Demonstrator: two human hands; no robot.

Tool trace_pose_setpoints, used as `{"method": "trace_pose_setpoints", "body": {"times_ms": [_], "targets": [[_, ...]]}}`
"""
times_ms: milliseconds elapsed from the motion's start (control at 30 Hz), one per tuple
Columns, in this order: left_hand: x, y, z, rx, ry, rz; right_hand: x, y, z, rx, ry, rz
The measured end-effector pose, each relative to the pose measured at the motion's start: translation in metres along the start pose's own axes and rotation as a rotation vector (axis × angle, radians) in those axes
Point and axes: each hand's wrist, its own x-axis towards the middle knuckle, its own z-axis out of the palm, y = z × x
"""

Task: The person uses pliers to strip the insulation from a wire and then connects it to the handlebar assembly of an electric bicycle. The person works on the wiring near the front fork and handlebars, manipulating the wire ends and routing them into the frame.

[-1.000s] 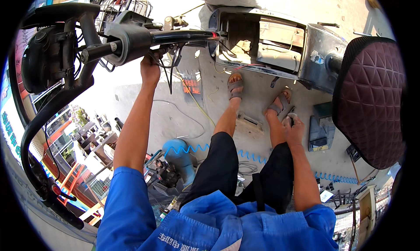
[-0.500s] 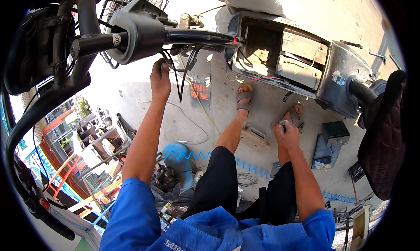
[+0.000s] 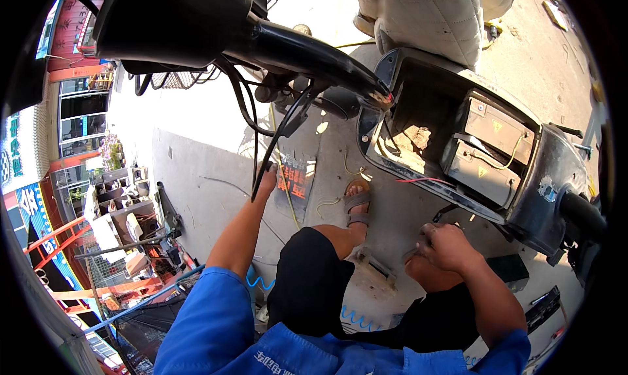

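My left hand is closed beside a looped black cable that hangs under the black handlebar tube. The cable partly covers the hand, and what its fingers grip is hidden. My right hand is closed with curled fingers, over my bent right leg and just below the near edge of an open scooter body compartment. Whatever it holds is hidden in the fingers. Inside the compartment sit two grey batteries with cables. A thin red wire lies across the compartment's rim.
A quilted pale cover stands behind the compartment. A dark printed mat lies on the concrete floor, with a yellow wire across it. Cluttered racks and orange metal frames are at left. A blue coiled hose runs behind my legs.
My view has moved closer to the scooter, and my knees are more bent. My right hand has risen toward the compartment's near edge. My left hand stays near the hanging cables.
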Motion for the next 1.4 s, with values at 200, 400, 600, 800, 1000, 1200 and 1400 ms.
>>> {"method": "trace_pose_setpoints", "body": {"times_ms": [200,400,600,800,1000,1200,1400], "targets": [[0.026,-0.043,0.062,-0.006,0.042,-0.025,0.002,0.006,-0.004,-0.062,-0.271,-0.082],[0.061,-0.112,0.087,0.058,0.141,-0.045,0.0,-0.025,0.001,-0.196,-0.389,-0.099],[0.082,-0.163,0.088,0.121,0.173,-0.169,0.004,-0.04,0.01,-0.337,-0.213,0.05],[0.119,-0.185,0.072,0.109,0.195,-0.093,0.014,-0.062,0.018,-0.407,-0.029,0.143],[0.153,-0.198,0.072,0.124,0.164,-0.124,0.038,-0.061,0.023,-0.479,0.023,0.226],[0.197,-0.204,0.075,0.109,0.179,-0.212,0.052,-0.045,0.023,-0.419,0.033,0.256],[0.251,-0.299,0.097,0.781,-0.058,0.179,0.059,-0.013,0.022,-0.559,0.066,0.19]]}}
